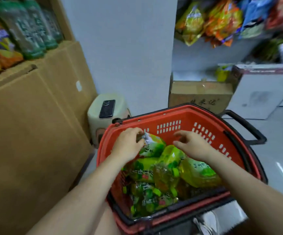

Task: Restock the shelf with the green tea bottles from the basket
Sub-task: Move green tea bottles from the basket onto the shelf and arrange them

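Note:
A red plastic basket (169, 116) with black handles stands in front of me on the floor. Several green tea bottles (164, 170) with green labels lie piled inside it. My left hand (128, 143) grips the top end of the uppermost bottle (154, 145) near the basket's far left wall. My right hand (193, 145) hovers over the pile with its fingers spread and nothing in them. Green bottles (30, 29) stand in a row on the cardboard boxes at the upper left.
Large cardboard boxes (32, 126) fill the left side. A pale stool (106, 100) with a black phone (107, 108) stands against the grey wall. Snack bags (222, 19) hang at the upper right, above a cardboard box (200, 94) and a white box (259, 92).

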Tool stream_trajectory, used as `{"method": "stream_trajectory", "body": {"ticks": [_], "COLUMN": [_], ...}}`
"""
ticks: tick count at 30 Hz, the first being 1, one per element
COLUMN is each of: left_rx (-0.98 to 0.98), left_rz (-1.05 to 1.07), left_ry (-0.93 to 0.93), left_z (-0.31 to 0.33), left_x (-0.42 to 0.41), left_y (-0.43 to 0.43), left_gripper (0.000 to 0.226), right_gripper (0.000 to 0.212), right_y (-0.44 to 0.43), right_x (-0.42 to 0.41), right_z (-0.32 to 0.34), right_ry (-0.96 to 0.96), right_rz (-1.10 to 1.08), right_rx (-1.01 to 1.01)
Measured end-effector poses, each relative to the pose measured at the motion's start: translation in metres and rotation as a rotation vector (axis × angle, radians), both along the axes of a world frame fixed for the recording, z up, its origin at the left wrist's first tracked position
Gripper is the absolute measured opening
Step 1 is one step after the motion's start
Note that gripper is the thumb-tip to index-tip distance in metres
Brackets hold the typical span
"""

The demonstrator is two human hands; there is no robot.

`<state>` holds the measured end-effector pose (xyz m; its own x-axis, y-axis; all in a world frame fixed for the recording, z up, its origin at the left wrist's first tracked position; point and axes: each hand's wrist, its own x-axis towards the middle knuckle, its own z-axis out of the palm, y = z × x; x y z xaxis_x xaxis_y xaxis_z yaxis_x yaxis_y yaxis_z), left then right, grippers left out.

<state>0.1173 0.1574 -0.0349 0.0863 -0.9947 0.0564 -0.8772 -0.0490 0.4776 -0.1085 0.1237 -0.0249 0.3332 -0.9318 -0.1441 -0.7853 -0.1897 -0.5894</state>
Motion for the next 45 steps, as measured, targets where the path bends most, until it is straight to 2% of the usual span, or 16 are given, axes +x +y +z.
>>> {"method": "stream_trajectory", "body": {"ticks": [3, 6, 9, 11, 15, 19, 24, 27, 32, 35, 40, 41, 45], "left_rx": [0.26, 0.348, 0.302, 0.278, 0.054, -0.196, -0.312, -0.372, -0.535, -0.642, -0.784, -0.792, -0.8], "left_rz": [0.053, 0.122, 0.144, 0.065, -0.121, -0.088, -0.053, -0.011, 0.164, 0.225, 0.41, 0.464, 0.63], "left_ry": [-0.191, -0.13, -0.029, 0.022, -0.15, -0.189, -0.159, -0.142, -0.137, -0.224, -0.447, -0.478, -0.518], "left_z": [-0.031, -0.053, -0.065, -0.065, -0.045, -0.01, 0.015, 0.036, 0.099, 0.154, 0.237, 0.251, 0.303], "left_x": [0.003, 0.013, 0.023, 0.021, -0.004, -0.011, 0.003, 0.009, 0.01, 0.019, 0.048, 0.054, 0.082], "left_y": [-0.033, -0.048, -0.057, -0.059, -0.06, -0.05, -0.014, 0.013, 0.084, 0.129, 0.214, 0.234, 0.311], "left_gripper": [0.052, 0.052, 0.039, 0.033, 0.03, 0.029, 0.029, 0.028, 0.02, 0.027, 0.042, 0.04, 0.025], "right_gripper": [0.07, 0.094, 0.106, 0.113, 0.137, 0.142, 0.119, 0.105, 0.103, 0.086, 0.057, 0.058, 0.095], "right_y": [-0.007, -0.005, -0.006, -0.007, -0.016, -0.015, -0.017, -0.018, 0.002, 0.027, 0.076, 0.088, 0.146], "right_x": [0.001, 0.004, 0.002, 0.001, -0.012, -0.024, -0.034, -0.038, -0.01, 0.02, 0.084, 0.098, 0.154], "right_z": [-0.036, -0.054, -0.056, -0.055, -0.051, -0.045, -0.031, 0.009, 0.083, 0.123, 0.168, 0.176, 0.206], "right_ry": [0.144, 0.391, 0.641, 0.732, 0.859, 0.933, 0.768, 0.432, 0.035, -0.206, -0.578, -0.631, -0.795], "right_rz": [0.132, 0.329, 0.461, 0.47, 0.411, 0.513, 0.499, 0.345, 0.252, 0.264, 0.288, 0.297, 0.357], "right_rx": [0.094, 0.173, 0.209, 0.189, 0.289, 0.277, 0.178, 0.218, -0.004, -0.107, -0.146, -0.146, -0.141]}}
